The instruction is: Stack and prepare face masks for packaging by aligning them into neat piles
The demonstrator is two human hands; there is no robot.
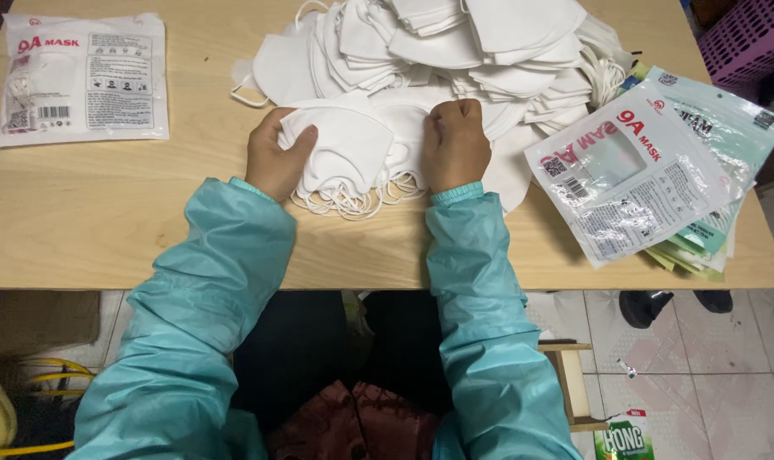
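I see left hand (pixel 274 158) grip closed on small mask stack (pixel 346 158), frame centre | right hand (pixel 455 143) fisted on it | bare desk (pixel 106 213) lower left | packet pile (pixel 651 170) overhangs right edge

Even, soft light from above; I'm getting a clear feed.

The wooden table (pixel 106 213) reads bright and warm, the white masks (pixel 455 43) close to blown out, with folds faint. Mild glare sits on the plastic packets (pixel 634 170). Short soft shadows hug my sleeves (pixel 225 255). Below the table edge it drops dim and murky. Table lines bow slightly at the borders.
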